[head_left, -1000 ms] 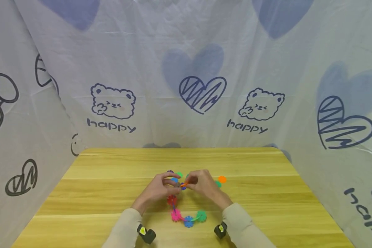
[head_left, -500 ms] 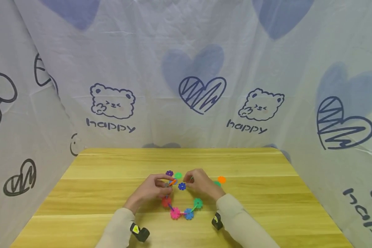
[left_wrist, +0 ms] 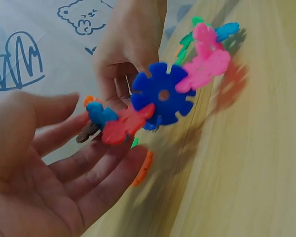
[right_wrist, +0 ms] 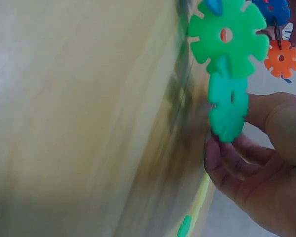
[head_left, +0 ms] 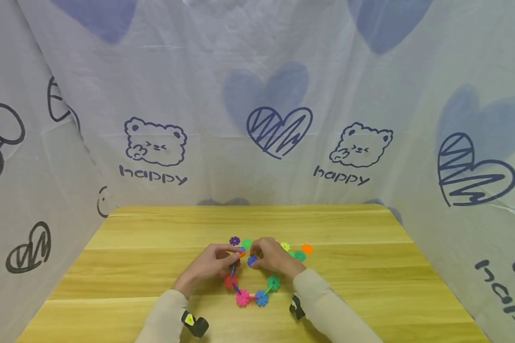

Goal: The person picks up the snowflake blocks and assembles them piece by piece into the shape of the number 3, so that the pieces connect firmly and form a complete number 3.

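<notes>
Left fingers are gripping an open, linked snowflake-disc chain, right fingers pinching a blue disc, unjoined discs lying beyond.

The linked notched discs, well short of the tabletop's far edge, look like smooth, slightly glossy plastic. The tabletop shows wood grain under a smooth, faintly shiny finish. Beyond that edge, the printed backdrop looks thin, creased and matt; the sleeves are matt cloth.
</notes>
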Tool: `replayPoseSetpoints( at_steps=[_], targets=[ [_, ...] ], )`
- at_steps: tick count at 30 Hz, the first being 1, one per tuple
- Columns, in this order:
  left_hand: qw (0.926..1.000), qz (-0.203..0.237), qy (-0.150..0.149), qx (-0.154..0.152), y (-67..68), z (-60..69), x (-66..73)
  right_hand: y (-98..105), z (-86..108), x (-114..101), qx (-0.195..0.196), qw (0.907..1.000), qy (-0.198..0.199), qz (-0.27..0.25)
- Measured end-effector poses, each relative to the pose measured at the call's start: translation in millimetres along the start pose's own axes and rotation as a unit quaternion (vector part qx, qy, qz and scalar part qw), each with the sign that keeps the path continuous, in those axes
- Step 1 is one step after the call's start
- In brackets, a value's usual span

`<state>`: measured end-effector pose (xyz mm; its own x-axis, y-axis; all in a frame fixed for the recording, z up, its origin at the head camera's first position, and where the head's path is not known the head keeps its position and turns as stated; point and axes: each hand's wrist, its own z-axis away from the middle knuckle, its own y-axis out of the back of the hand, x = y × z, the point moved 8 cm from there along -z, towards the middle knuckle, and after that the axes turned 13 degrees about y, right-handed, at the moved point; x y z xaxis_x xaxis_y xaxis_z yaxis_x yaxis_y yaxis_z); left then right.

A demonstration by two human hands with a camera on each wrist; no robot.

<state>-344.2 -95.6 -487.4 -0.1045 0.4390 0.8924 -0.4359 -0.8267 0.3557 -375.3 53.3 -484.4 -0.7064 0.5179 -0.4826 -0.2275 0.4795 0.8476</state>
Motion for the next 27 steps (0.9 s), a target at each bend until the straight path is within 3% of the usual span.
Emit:
replayPoseSetpoints(
  at_steps=[7, 12, 16, 27],
  targets=[
    [0.9995, 0.01, 0.004, 0.03, 0.9, -3.3, -0.9, 4, 7.1, 5, 0.018, 0.9986, -0.005, -0.049],
    [0.9991, 0.008, 0.0, 0.042, 0.8, -6.6, -1.3, 17, 10.1, 6, 0.052, 0.9904, -0.027, -0.125],
    [0.9987, 0.002, 0.004, 0.051, 0.5, -8.0, -1.6, 24, 9.8, 4, 0.063, 0.9855, -0.034, -0.154],
    [0.9987, -0.005, 0.016, 0.049, -1.7, -6.8, 2.7, 25, 11.0, 1, 0.071, 0.9715, -0.057, -0.219]
  ],
)
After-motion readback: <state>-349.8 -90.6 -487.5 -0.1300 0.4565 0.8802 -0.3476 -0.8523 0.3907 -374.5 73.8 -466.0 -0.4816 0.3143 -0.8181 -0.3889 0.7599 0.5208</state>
